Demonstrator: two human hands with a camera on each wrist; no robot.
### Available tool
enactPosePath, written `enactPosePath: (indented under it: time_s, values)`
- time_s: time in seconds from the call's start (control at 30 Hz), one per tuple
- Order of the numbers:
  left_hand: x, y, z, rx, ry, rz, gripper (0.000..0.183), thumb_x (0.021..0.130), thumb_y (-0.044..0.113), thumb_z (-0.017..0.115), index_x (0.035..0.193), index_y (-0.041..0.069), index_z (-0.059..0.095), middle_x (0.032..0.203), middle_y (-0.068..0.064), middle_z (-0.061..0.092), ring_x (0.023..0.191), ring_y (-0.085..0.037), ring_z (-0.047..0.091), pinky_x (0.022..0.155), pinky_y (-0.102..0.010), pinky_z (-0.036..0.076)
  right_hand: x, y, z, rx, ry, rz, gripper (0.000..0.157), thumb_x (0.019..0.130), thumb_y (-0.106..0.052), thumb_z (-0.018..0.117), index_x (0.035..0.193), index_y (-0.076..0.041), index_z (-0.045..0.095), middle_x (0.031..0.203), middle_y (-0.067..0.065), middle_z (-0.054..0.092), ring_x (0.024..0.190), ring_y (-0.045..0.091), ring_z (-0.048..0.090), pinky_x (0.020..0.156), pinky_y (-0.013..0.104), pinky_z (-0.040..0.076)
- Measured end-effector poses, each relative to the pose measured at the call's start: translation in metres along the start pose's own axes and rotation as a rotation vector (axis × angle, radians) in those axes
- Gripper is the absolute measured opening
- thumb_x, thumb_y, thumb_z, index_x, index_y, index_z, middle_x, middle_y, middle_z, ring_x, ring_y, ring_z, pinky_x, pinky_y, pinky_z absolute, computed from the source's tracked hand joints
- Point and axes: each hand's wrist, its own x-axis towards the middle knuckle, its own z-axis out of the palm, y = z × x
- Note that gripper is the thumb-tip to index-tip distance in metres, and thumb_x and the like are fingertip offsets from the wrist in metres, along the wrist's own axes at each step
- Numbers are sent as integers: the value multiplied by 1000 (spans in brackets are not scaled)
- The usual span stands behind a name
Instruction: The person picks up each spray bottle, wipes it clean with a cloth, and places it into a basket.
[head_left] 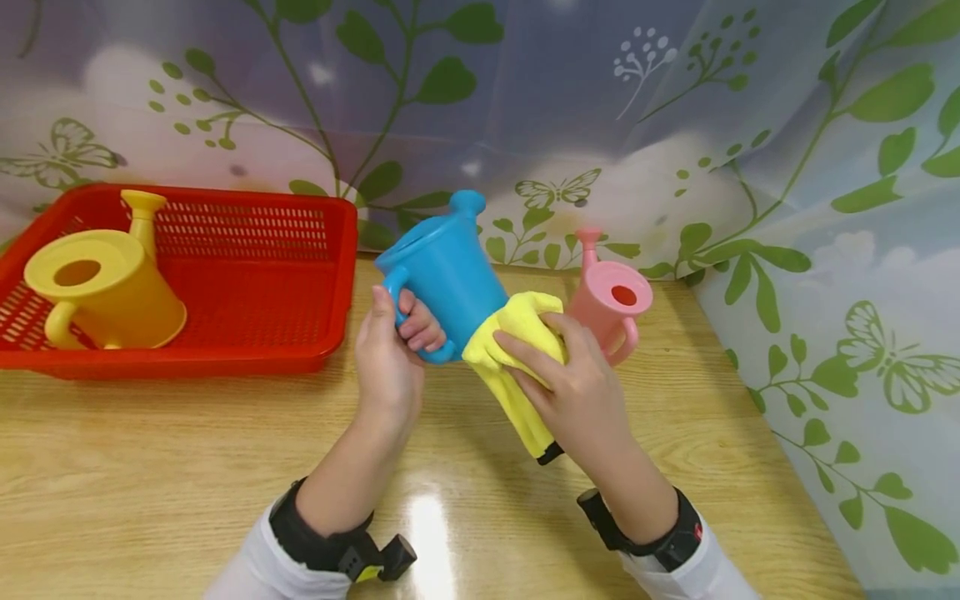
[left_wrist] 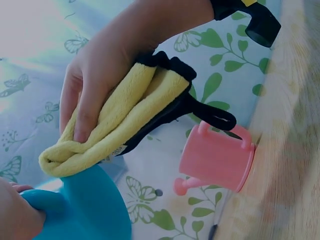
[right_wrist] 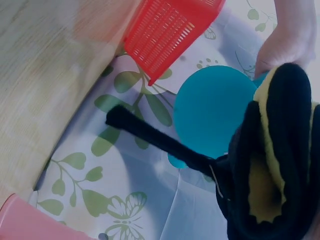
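A blue watering can (head_left: 453,271) is held up off the table, tilted, its spout toward the back wall. My left hand (head_left: 393,354) grips its handle, fingers curled round it. In my right hand (head_left: 577,383) is a yellow cloth (head_left: 517,333) with black edging, pressed against the lower side of the can near its base. The left wrist view shows the cloth (left_wrist: 115,115) folded, with a black loop, touching the can (left_wrist: 90,205). From the right wrist, the can's round base (right_wrist: 215,110) is visible; the right hand itself is hidden behind the cloth (right_wrist: 270,165) there.
At the left stands a red plastic basket (head_left: 255,360) with a yellow watering can (head_left: 127,292) inside. A pink watering can (head_left: 611,304) stands on the wooden table (head_left: 225,483) just beyond my right hand. Printed fabric (head_left: 525,100) with leaves and butterflies covers the back and right side.
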Motion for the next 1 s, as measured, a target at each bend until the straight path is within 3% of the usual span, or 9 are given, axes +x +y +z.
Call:
enactPosePath:
  time_s: [0.47,0.8,1.0]
  values:
    - [-3,3,1,16,-14,57,39,106,24,20,71,13,34,53,6,30,47,-8,26,50,-20,26,7,-1,-5,37,-24,11,39,73,-18,83,110,-21,73,109,24,56,92,37,58,78,45,52]
    - [-5,2,2,66,15,-13,34,102,19,26,69,13,34,51,5,29,44,-9,24,49,-21,23,21,-8,-5,34,-9,21,39,76,-21,81,114,-21,71,112,24,56,97,38,58,82,46,52]
    - [-6,0,2,82,6,-13,32,101,21,27,71,13,33,52,5,29,45,-10,23,49,-21,23,28,-11,-2,35,18,28,36,80,-20,78,115,-20,70,116,24,56,102,38,57,86,47,50]
